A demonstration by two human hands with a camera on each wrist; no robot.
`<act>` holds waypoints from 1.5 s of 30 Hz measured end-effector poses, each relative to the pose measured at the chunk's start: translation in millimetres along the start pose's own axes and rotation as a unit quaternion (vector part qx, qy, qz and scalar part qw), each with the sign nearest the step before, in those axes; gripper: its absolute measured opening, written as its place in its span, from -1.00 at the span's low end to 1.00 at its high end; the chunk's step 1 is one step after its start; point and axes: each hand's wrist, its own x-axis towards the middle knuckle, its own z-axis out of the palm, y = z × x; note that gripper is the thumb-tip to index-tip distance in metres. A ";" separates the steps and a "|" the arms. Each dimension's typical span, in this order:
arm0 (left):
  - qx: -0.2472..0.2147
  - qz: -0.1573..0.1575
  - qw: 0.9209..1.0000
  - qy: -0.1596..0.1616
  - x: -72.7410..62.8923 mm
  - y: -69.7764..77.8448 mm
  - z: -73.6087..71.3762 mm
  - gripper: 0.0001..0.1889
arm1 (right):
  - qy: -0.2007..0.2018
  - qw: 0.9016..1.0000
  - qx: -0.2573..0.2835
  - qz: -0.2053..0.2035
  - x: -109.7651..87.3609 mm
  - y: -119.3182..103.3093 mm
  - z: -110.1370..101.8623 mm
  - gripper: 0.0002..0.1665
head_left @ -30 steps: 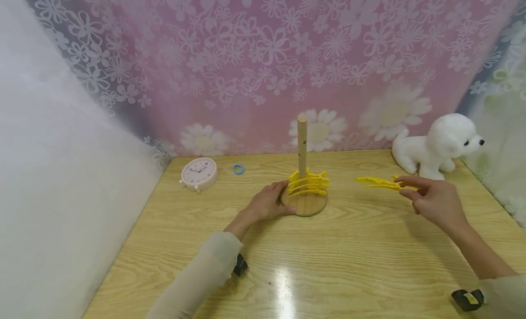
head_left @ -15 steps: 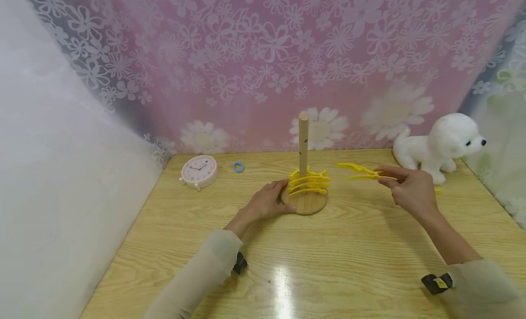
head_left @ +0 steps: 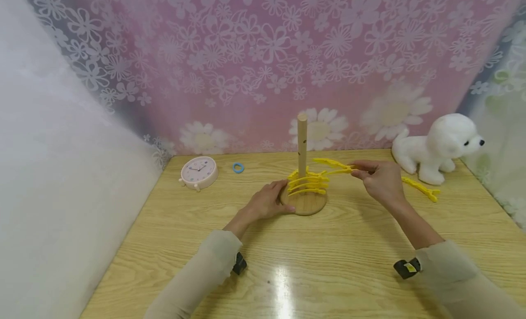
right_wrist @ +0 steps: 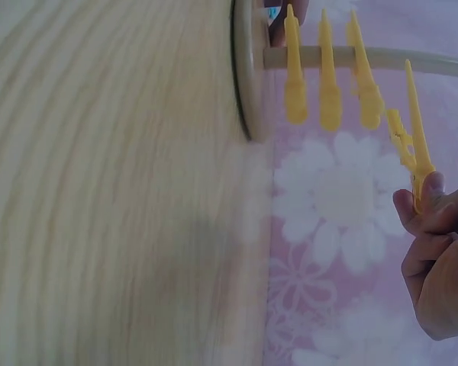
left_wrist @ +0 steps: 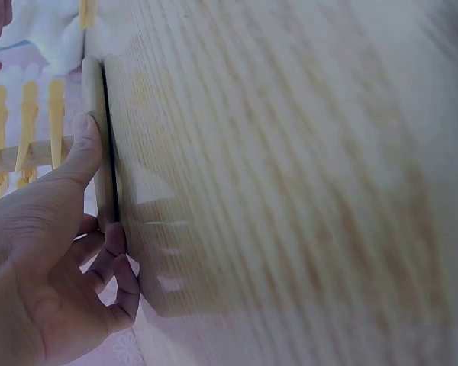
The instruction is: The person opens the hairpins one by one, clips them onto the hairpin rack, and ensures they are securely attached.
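A wooden stand (head_left: 302, 140) with an upright post on a round base stands mid-table. Three yellow alligator hair clips (right_wrist: 328, 84) are clamped on the lower post, one above another. My left hand (head_left: 266, 202) holds the base at its left edge; in the left wrist view the thumb (left_wrist: 84, 149) lies over the rim while the other fingers curl beside it. Between thumb and fingers, my right hand (head_left: 380, 179) pinches another yellow hair clip (head_left: 334, 165) at its handle end. This clip's jaws are spread and point toward the post, just above the topmost clamped clip.
One loose yellow hair clip (head_left: 423, 188) lies on the table (head_left: 328, 264) behind the right wrist. A white toy dog (head_left: 439, 147) sits at the back right. At the back left are a pink alarm clock (head_left: 199, 172) and a small blue ring (head_left: 238, 167).
My right hand has moved left, bringing the open hair clip from beside the toy dog to near the post. The loose clip has come into sight behind it. My left hand has stayed on the base.
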 end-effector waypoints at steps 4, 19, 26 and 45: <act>-0.003 0.001 1.000 0.001 0.4 -0.8 1.3 0.01 | -0.002 1.000 0.004 -0.006 5.3 -8.0 10.3 -0.72; 0.004 0.000 1.000 0.005 1.7 0.5 0.2 0.00 | -0.017 0.998 0.040 -0.043 16.1 -26.5 42.0 -0.76; -0.001 0.001 1.000 0.004 1.6 0.4 0.5 0.00 | -0.033 0.997 0.056 -0.039 15.9 -32.1 50.6 -0.73; -0.006 0.003 1.000 0.001 2.2 -0.4 1.8 0.01 | -0.041 0.997 0.033 -0.057 17.0 -30.2 49.9 -0.74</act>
